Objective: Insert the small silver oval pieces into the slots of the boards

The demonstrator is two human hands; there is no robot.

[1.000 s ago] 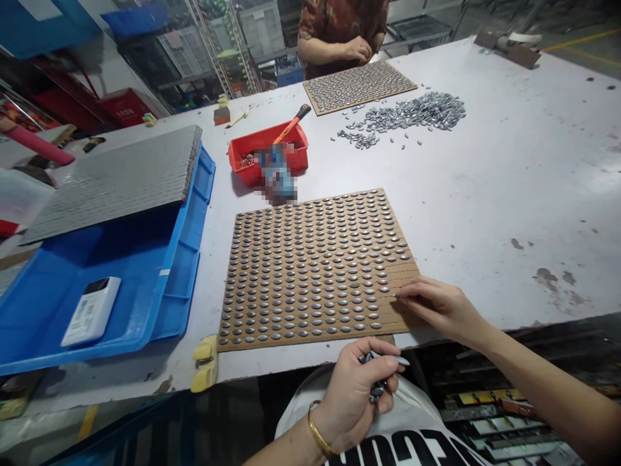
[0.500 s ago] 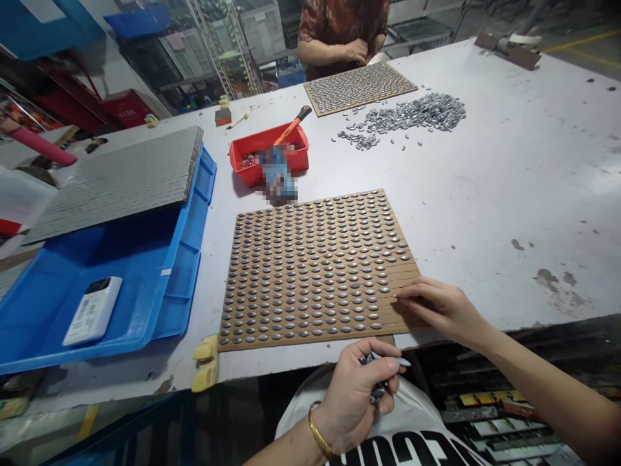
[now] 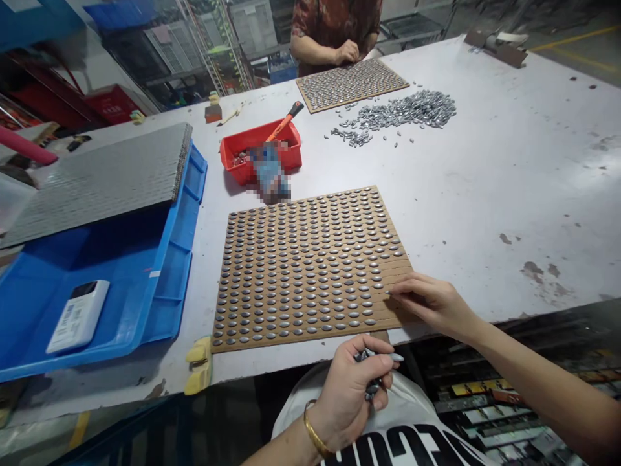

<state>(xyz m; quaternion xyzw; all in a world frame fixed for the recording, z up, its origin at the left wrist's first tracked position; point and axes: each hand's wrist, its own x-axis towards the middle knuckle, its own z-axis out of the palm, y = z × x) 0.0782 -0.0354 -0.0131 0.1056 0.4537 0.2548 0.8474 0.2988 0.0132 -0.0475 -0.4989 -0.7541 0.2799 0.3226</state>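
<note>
A brown board [image 3: 395, 314] lies before me, covered in rows of small grey spindle-shaped metal pieces [image 3: 291, 272]; bare grooved board shows at its lower right. My right hand [image 3: 431, 303] is over that bare part, thumb and fingertips pinched on one metal piece [image 3: 389, 292], mostly hidden by the fingers. Below the board's front edge, my left hand [image 3: 356, 382] is closed around a handful of the same pieces. One piece [image 3: 396, 357] sticks out between its thumb and forefinger, pointing right.
A red bin [image 3: 237, 169] with an orange-handled tool stands behind the board. At left is a blue crate [image 3: 167, 285] holding a white device [image 3: 80, 314], with stacked grey sheets [image 3: 97, 175] across it. Beyond lie a heap of loose pieces [image 3: 422, 109] and a co-worker's board [image 3: 349, 84].
The whole view has shifted slightly, so the scene sits a little further left. My right hand keeps its pinch at nearly the same spot; my left hand barely moves. The co-worker's hand has shifted slightly.
</note>
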